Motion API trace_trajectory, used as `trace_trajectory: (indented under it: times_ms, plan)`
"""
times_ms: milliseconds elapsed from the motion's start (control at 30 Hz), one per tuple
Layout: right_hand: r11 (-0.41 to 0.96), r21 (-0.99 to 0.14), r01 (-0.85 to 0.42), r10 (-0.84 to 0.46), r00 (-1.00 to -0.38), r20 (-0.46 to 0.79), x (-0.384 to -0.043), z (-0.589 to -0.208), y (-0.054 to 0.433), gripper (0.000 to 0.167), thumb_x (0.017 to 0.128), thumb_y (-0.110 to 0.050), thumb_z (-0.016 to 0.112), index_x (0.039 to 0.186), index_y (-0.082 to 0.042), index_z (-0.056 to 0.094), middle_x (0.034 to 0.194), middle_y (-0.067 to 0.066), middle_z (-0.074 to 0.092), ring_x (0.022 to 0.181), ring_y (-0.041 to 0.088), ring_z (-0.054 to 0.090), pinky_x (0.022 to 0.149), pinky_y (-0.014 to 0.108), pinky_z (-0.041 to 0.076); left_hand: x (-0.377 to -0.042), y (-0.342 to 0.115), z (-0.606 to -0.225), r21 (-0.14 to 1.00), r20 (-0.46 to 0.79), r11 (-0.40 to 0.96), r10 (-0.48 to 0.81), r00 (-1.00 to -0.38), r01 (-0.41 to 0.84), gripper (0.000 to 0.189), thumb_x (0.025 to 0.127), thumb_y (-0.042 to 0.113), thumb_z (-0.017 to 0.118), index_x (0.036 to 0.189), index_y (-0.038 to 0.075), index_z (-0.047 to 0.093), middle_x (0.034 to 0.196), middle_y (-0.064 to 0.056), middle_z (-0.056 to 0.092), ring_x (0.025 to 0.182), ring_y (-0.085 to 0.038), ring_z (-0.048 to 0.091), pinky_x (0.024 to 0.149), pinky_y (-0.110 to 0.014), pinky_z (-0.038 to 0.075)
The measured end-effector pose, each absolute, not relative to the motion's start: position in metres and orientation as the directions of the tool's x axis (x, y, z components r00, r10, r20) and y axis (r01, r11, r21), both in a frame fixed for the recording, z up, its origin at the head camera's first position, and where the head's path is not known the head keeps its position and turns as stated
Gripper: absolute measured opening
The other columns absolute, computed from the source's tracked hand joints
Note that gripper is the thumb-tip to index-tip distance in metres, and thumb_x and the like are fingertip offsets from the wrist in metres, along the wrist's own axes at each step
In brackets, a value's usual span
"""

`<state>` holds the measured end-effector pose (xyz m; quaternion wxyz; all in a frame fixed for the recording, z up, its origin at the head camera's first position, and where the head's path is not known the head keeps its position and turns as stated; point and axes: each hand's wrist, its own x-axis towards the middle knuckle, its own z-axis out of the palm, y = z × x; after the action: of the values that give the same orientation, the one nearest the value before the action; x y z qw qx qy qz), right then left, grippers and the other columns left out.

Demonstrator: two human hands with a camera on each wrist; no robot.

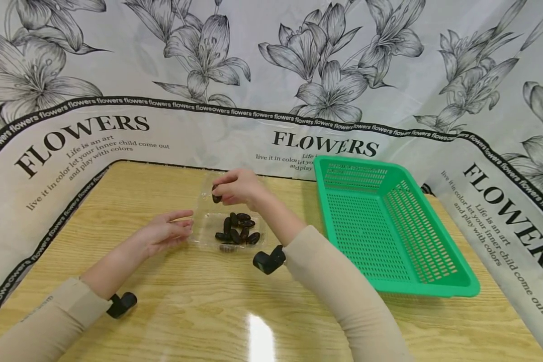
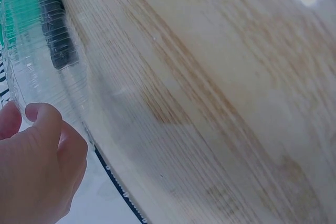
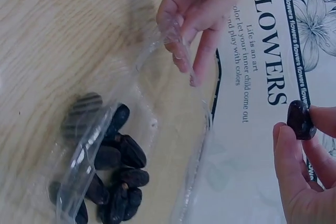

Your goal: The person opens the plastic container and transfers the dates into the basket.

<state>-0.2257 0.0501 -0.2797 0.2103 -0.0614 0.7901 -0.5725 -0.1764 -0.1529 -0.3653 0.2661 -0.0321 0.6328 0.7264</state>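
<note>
A clear plastic box (image 1: 199, 229) stands on the table with its lid (image 1: 204, 201) raised at the back. Inside lie several dark, glossy, oval fruits (image 1: 236, 235), date-like in shape. My right hand (image 1: 241, 188) is above the lid side and pinches one dark oval fruit (image 3: 301, 120) between thumb and fingers, clear of the others. At the box's left side, my left hand (image 1: 165, 232) holds the plastic edge between thumb and fingers; this grip shows in the right wrist view, where the left hand (image 3: 202, 11) is partly behind the plastic.
To the right stands a large green plastic basket (image 1: 371, 241) with slotted walls and nothing in it. The wooden table (image 1: 185, 317) runs up to a flower-printed sheet (image 1: 235, 130) behind and at both sides. Black wrist mounts (image 1: 269, 260) sit under both forearms.
</note>
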Motion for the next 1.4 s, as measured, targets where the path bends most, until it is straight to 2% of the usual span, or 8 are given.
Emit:
trace_trajectory:
  times_ms: [100,300,567,900,1167,1400]
  plan:
    - [0.322,-0.933,0.162,-0.342,-0.899,-0.274,-0.226,-0.272,0.057,0.029,0.085,-0.001,0.066,0.113,0.002,0.064,0.095,0.012,0.063,0.072,0.02,0.06,0.076,0.034,0.053,-0.176,-0.153,-0.365,0.903,-0.382,-0.058,0.345,-0.857,-0.426,0.066,0.093,-0.005,0.047,0.148,-0.001,0.011,0.148,-0.026,0.013,0.102,-0.01,0.048,0.079,-0.022,0.047]
    - [0.259,-0.948,0.187,-0.365,-0.889,-0.275,-0.225,-0.261,0.074,0.031,0.086,0.001,0.063,0.117,0.003,0.061,0.099,0.012,0.061,0.075,0.022,0.061,0.081,0.038,0.051,-0.177,-0.153,-0.364,0.904,-0.383,-0.052,0.344,-0.857,-0.425,0.066,0.093,-0.005,0.048,0.148,0.0,0.012,0.148,-0.025,0.013,0.107,-0.011,0.047,0.078,-0.021,0.047]
    - [0.207,-0.957,0.201,-0.371,-0.89,-0.267,-0.226,-0.247,0.101,0.038,0.088,0.004,0.058,0.125,0.008,0.053,0.099,0.012,0.059,0.071,0.016,0.061,0.073,0.03,0.053,-0.178,-0.153,-0.364,0.908,-0.376,-0.053,0.337,-0.863,-0.416,0.066,0.093,-0.005,0.048,0.148,-0.001,0.013,0.148,-0.026,0.015,0.106,-0.011,0.046,0.077,-0.02,0.046]
    - [0.198,-0.966,0.165,-0.343,-0.912,-0.226,-0.226,-0.238,0.142,0.039,0.088,0.003,0.057,0.127,0.008,0.051,0.094,0.005,0.061,0.07,0.014,0.061,0.079,0.032,0.052,-0.176,-0.156,-0.365,0.912,-0.373,-0.034,0.346,-0.861,-0.409,0.067,0.093,-0.004,0.049,0.148,-0.001,0.011,0.149,-0.026,0.013,0.122,-0.022,0.038,0.08,-0.022,0.046]
    - [0.202,-0.966,0.158,-0.316,-0.924,-0.217,-0.225,-0.231,0.179,0.042,0.088,0.003,0.057,0.128,0.012,0.047,0.103,0.008,0.057,0.074,0.013,0.062,0.077,0.029,0.052,-0.175,-0.155,-0.367,0.914,-0.366,-0.04,0.343,-0.865,-0.403,0.066,0.093,-0.004,0.049,0.148,-0.002,0.013,0.148,-0.027,0.014,0.112,-0.015,0.045,0.08,-0.021,0.046]
    - [0.182,-0.971,0.158,-0.3,-0.931,-0.208,-0.223,-0.229,0.209,0.037,0.089,0.004,0.055,0.124,0.01,0.049,0.095,0.004,0.061,0.074,0.011,0.06,0.077,0.028,0.052,-0.176,-0.154,-0.365,0.909,-0.373,-0.052,0.345,-0.861,-0.414,0.067,0.092,-0.004,0.049,0.148,-0.002,0.012,0.148,-0.026,0.014,0.118,-0.02,0.041,0.08,-0.021,0.046]
